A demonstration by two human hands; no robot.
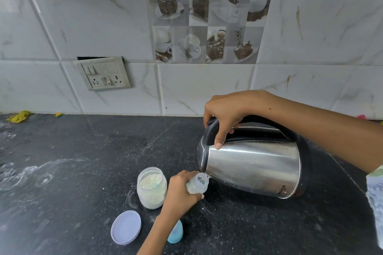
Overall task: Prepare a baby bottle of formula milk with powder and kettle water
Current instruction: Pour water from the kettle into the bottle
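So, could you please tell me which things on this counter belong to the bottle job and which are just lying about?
Part of the job:
- kettle, tilted by the right hand
- baby bottle, held by the left hand
- open powder jar
- jar lid
- blue bottle cap

Just lying about:
- yellow scrap by the wall
- switchboard

Right hand point(224, 113) comes in from the right, forearm bare, fingers point(219, 138) curled around a handle, wrist bent downward. Left hand point(180, 190) reaches up from the near edge of the worktop, fingers wrapped, thumb on the near side.
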